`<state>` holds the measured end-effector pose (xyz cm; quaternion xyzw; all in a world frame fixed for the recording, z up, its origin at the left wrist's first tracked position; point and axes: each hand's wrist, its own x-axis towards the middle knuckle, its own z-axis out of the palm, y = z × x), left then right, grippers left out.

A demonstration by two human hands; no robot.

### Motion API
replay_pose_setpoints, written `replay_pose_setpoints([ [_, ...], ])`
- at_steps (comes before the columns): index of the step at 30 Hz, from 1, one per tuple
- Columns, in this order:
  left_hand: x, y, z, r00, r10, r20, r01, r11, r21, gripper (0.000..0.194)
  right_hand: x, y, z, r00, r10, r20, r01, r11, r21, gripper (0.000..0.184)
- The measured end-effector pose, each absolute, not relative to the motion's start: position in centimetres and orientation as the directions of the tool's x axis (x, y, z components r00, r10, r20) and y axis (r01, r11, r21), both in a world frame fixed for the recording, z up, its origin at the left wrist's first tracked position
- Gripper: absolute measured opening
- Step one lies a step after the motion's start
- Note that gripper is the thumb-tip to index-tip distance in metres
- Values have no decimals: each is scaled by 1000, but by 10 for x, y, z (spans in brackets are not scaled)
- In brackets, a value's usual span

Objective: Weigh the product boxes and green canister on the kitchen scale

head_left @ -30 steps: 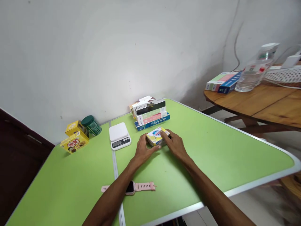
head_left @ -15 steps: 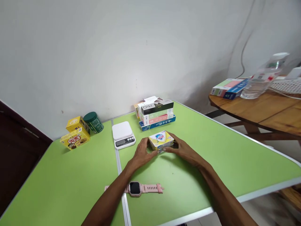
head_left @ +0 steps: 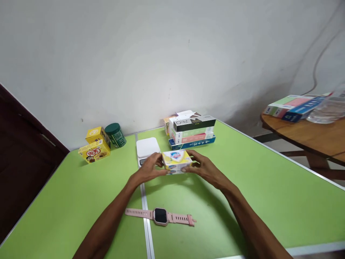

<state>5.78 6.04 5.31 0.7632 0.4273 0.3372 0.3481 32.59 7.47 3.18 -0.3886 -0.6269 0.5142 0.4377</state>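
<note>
A yellow and white soap box (head_left: 177, 158) with a blue shield logo is gripped at both ends, a little above the green table. My left hand (head_left: 151, 166) is closed on its left end, the thumb along the lower front edge. On the right end my right hand (head_left: 205, 168) holds it the same way, with the thumb at the front. Just behind my left hand stands a white kitchen scale (head_left: 147, 146), its display partly covered by my fingers. A pink-strapped smartwatch (head_left: 161, 216) lies stretched out flat between my forearms.
Behind the soap box is a stack of long toothpaste-like boxes (head_left: 192, 133). Yellow snack boxes (head_left: 95, 151) and a green canister (head_left: 115, 136) stand at the back left. A round wooden table (head_left: 304, 135) at right bears more boxes and a clear bottle (head_left: 330, 108).
Both hands have raised the soap box off the table and shifted it left, toward the scale. My right fingers moved from its top to its end. The view has turned left.
</note>
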Motion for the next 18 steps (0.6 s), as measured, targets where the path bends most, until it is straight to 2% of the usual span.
replay_pose_setpoints([
  [4, 7, 78, 75, 308, 923, 230, 465, -357, 810, 50, 270, 118, 46, -379, 896, 231, 39, 265, -963, 78],
  [9, -39, 107, 73, 239, 956, 172, 438, -265, 859, 53, 216, 167, 46, -460, 833, 307, 65, 377, -924, 74],
  [18, -53, 126, 54, 203, 976, 76, 358, -146, 922, 64, 201, 183, 35, -462, 841, 284, 169, 397, -902, 70],
])
